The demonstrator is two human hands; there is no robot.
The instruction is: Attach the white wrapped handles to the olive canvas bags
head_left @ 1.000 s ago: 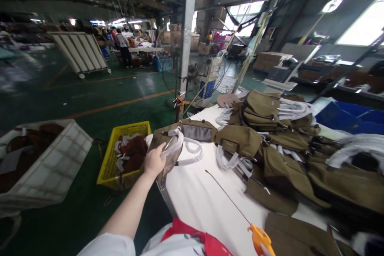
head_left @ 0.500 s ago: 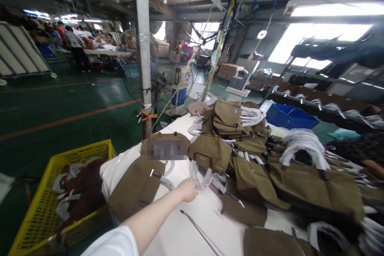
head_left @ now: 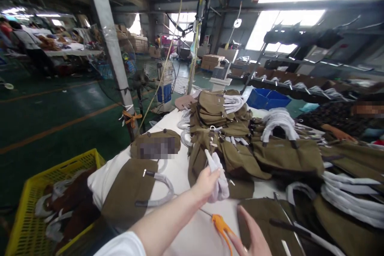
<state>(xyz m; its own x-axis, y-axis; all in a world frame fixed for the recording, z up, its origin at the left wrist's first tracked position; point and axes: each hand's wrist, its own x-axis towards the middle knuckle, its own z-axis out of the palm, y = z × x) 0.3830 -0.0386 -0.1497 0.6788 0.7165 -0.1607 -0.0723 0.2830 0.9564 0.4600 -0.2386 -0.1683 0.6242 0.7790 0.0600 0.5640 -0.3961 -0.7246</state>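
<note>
My left hand [head_left: 207,185] is closed round the white-wrapped handles [head_left: 220,194] of an olive bag [head_left: 200,156], which stands tilted up on the white-covered table [head_left: 192,234]. At the lower edge, my right hand [head_left: 254,237] has a finger at the handle of orange-handled scissors [head_left: 221,226]. Its upper finger is spread away from them. The thin blade points left and is partly hidden by my left forearm. Left of my arm lies another olive bag [head_left: 129,192] with a wrapped handle, below an olive bag with a blurred patch [head_left: 159,146].
More olive bags [head_left: 288,160] are piled along the right and back. A yellow crate [head_left: 30,200] with brown bags stands left, near a metal post [head_left: 112,40]. Beyond the table is a blue bin [head_left: 267,99]. Another person's arm [head_left: 339,132] reaches in from the right.
My left hand has lifted the bag by its handles, moving right. My right hand and the orange scissor handles have come into view. The camera has turned right, bringing the other person into view.
</note>
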